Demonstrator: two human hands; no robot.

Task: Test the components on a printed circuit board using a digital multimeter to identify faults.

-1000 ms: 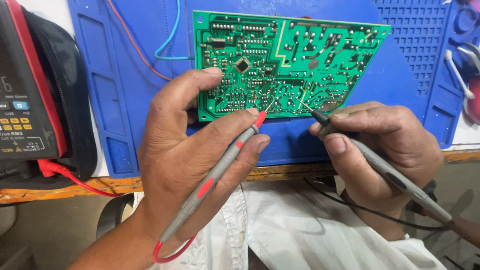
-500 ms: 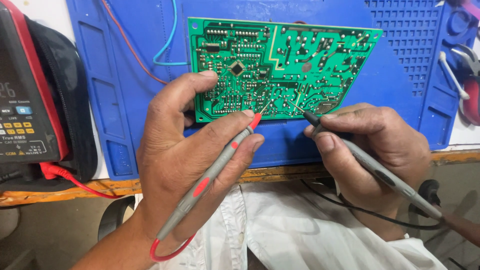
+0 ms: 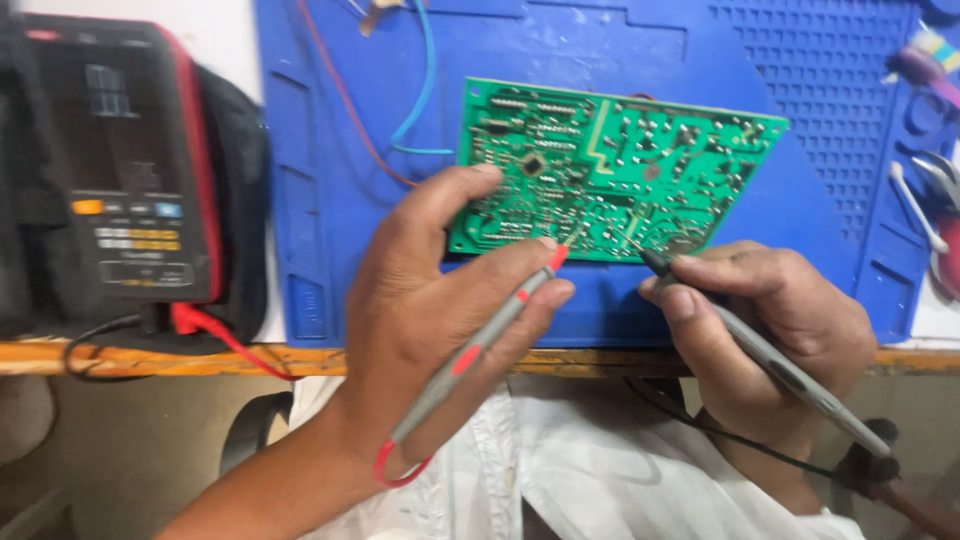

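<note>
A green circuit board (image 3: pixel 610 165) lies solder side up on a blue work mat (image 3: pixel 330 200). My left hand (image 3: pixel 430 320) grips a grey probe with a red tip (image 3: pixel 480 345), and its thumb rests on the board's left edge. The probe's point touches the board near its front edge. My right hand (image 3: pixel 770 335) grips a grey probe with a black tip (image 3: pixel 760 350), its point also on the board's front edge, just right of the red one.
A black and red multimeter (image 3: pixel 120 180) in a dark pouch stands at the left, a red lead (image 3: pixel 225 340) running from it. Red and blue wires (image 3: pixel 400 130) cross the mat. Hand tools (image 3: pixel 930 200) lie at the right edge. The wooden bench edge (image 3: pixel 200 358) runs below.
The view has shifted so the board and both hands sit a little farther right and lower. Both probe tips stay on the board's front edge.
</note>
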